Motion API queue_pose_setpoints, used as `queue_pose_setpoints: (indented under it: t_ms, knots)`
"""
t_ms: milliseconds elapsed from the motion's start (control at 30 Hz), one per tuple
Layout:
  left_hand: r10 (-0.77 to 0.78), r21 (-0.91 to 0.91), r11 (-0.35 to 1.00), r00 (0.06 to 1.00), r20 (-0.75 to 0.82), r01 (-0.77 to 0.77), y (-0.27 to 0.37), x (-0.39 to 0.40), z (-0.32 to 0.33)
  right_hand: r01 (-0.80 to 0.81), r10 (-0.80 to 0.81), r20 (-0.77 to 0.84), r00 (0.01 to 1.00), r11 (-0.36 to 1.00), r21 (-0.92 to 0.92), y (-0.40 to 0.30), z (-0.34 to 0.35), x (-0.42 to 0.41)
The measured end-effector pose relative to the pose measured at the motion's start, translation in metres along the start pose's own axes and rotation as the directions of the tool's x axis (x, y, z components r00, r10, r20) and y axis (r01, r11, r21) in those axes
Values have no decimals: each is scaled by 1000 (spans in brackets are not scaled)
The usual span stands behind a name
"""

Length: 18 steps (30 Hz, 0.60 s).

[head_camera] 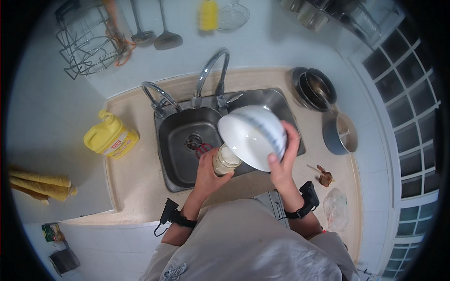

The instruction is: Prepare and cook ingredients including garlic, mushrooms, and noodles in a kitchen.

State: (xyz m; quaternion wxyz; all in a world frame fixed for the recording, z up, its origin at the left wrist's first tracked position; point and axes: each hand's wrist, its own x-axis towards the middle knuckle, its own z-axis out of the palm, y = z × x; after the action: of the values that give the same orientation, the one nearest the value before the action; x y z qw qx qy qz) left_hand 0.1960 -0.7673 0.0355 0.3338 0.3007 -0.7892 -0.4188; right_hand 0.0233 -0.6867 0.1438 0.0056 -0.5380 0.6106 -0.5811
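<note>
My left hand (pixel 208 172) is closed around a glass jar (pixel 226 161) at the near edge of the double steel sink. Pale contents show inside the jar. In my right hand (pixel 285 163) is a white bowl (pixel 250 138) with a blue-grey patterned band, gripped at its right rim and tilted over towards the jar, hiding part of the right basin. Whether bowl and jar touch, I cannot tell. Beneath them, the left basin (pixel 179 158) holds a red item (pixel 203 150) beside its drain strainer (pixel 194 141).
Two chrome faucets (pixel 211 66) (pixel 154 91) rise behind the sink. A yellow detergent jug (pixel 114 137) stands left. Stacked dark pans (pixel 318 87), a blue-grey pot (pixel 335 137), a small brown item (pixel 325 178) and a plastic bag (pixel 335 209) are on the right counter.
</note>
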Motion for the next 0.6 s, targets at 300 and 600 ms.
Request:
queue_pose_setpoints:
  t_ms: [300,600]
  knots:
    - [-72,83,993,980,-184,89,-13,-39,-46,-836,863,278,421,251,487,79,47,-42]
    - [-226,-5,972,937,-268,233,-5,-65,-82,-987,889,431,156,125,100,157,208,-130]
